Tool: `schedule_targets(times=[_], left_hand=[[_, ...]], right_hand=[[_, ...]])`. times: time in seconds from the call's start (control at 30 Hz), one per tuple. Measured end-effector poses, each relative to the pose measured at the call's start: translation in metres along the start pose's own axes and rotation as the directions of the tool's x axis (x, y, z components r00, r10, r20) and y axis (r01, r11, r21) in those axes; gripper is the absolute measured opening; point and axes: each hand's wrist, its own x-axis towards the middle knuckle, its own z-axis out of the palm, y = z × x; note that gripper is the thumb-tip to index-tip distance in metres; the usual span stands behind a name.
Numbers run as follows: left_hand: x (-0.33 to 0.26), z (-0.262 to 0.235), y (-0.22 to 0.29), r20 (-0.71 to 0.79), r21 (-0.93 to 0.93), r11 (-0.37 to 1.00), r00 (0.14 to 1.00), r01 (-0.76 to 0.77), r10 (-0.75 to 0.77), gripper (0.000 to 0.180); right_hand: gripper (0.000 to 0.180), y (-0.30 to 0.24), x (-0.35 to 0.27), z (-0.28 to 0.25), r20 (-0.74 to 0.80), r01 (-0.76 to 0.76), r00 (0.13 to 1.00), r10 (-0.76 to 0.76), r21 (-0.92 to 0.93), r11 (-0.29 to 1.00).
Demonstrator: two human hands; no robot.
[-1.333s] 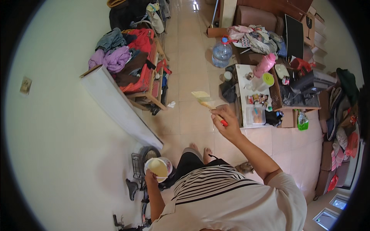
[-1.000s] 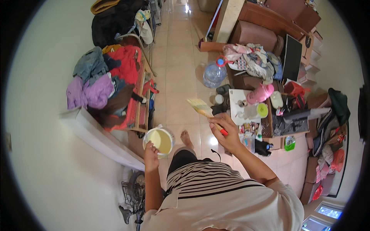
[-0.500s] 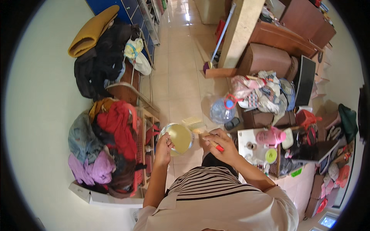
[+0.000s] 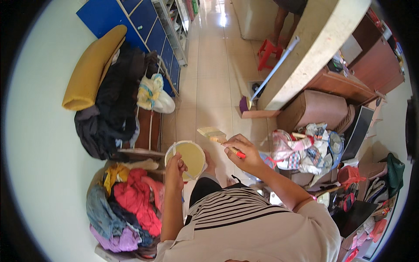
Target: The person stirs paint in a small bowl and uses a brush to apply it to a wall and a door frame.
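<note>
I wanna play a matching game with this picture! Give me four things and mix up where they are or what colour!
Things:
1. Paintbrush
2. Bucket
3. Stool
4. Cabinet

Places and colours:
A. Blue, toward the top left
B. Held in the right hand
C. Red, on the floor farther ahead
D. Held in the left hand

Right pairs: 1-B, 2-D, 3-C, 4-A

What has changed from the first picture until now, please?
The person walked forward over the floor. The bucket came forward, closer to the brush; a red stool came into view. Nothing was taken or let go: the left grip still holds the bucket, the right grip the brush.
</note>
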Motion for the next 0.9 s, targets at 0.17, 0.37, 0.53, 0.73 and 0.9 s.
schedule_targets(times=[0.17, 0.37, 0.53, 0.73, 0.9], left_hand=[[0.119, 0.054, 0.056, 0.072, -0.02, 0.999, 0.997, 0.03, -0.028, 0.017], [0.25, 0.136, 0.13, 0.15, 0.082, 0.986, 0.976, 0.146, -0.157, 0.02], [0.357, 0.2, 0.196, 0.249, 0.089, 0.993, 0.964, 0.077, -0.097, 0.023], [0.483, 0.28, 0.256, 0.277, 0.104, 0.995, 0.961, -0.007, -0.022, 0.026], [0.593, 0.35, 0.299, 0.231, 0.16, 0.987, 0.972, 0.008, -0.046, 0.027]], right_hand=[[0.021, 0.04, 0.127, -0.005, -0.064, 0.046, 0.997, -0.049, -0.05, 0.998], [0.022, 0.063, 0.275, -0.024, -0.133, 0.041, 0.989, -0.059, -0.139, 0.989], [0.019, 0.085, 0.391, -0.039, -0.272, -0.011, 0.962, -0.027, -0.139, 0.99], [0.018, 0.157, 0.524, -0.053, -0.264, -0.025, 0.965, -0.007, -0.12, 0.992], [0.017, 0.217, 0.659, -0.075, -0.278, 0.003, 0.96, -0.025, -0.08, 0.997]])
